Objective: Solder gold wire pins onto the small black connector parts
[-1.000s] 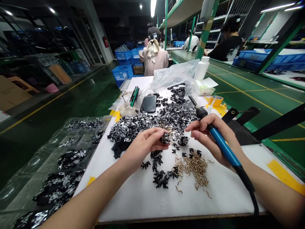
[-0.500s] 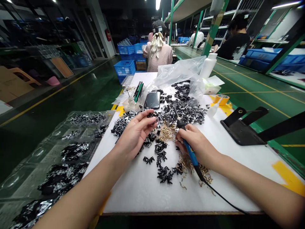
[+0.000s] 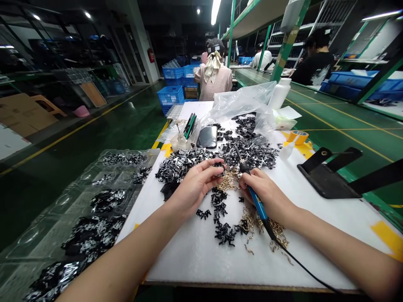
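My left hand [image 3: 201, 180] pinches a small black part [image 3: 219, 166] between thumb and fingertips. A blue-handled soldering iron [image 3: 257, 202] is in my right hand [image 3: 264, 188], its metal tip pointing up and away from me, apart from the black part. Under and between the hands lies a heap of small gold-coloured curved metal pieces [image 3: 229, 180]. Loose black plastic parts [image 3: 225, 233] are scattered nearer to me, with more gold pieces [image 3: 277, 235] below my right hand. Beyond both hands spreads a large pile of black and silvery parts [image 3: 256, 153].
A black metal stand [image 3: 330, 184] is at the right, beside orange tape [image 3: 297, 137]. Behind the pile lie a phone [image 3: 207, 136] and a clear plastic bag [image 3: 242, 98]; a white bottle [image 3: 279, 94] stands there. Clear trays [image 3: 75, 188] of parts sit left. A person [image 3: 215, 79] sits ahead.
The whole view has shifted slightly, so the table appears a little further right and lower. My left fingers have closed more around the black part. My right hand still holds the soldering iron.
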The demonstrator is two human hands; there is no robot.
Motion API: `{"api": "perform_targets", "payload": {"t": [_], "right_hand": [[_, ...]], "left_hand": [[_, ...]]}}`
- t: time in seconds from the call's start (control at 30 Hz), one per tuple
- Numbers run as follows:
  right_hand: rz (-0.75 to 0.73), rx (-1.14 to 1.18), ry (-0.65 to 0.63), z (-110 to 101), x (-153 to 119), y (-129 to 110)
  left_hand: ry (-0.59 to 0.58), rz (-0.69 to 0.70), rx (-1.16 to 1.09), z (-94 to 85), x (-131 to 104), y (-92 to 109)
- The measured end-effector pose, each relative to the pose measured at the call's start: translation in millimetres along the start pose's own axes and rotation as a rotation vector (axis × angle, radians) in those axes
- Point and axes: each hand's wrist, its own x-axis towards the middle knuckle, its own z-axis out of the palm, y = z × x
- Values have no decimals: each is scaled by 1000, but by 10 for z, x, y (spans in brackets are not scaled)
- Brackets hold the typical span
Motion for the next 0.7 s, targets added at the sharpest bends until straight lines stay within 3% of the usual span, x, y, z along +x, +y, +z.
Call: {"api": "perform_targets", "payload": {"t": [0.1,0.23,0.37,0.5,0.7], "right_hand": [[42,120,98,-32,-6,1],[178,614,260,-153,-36,-65],[231,943,232,-273,-76,-172],[236,1025,162,-316,-102,-246],[262,971,165,-301,-128,-276]], "left_hand": [[-50,-37,22,42,-15,-16],[-139,-90,162,118,-58,-53],[-241,-113,278,188,-113,-75],[-264,-97,286,222,-137,-69],[-293,-140,284,244,-145,-51]]}}
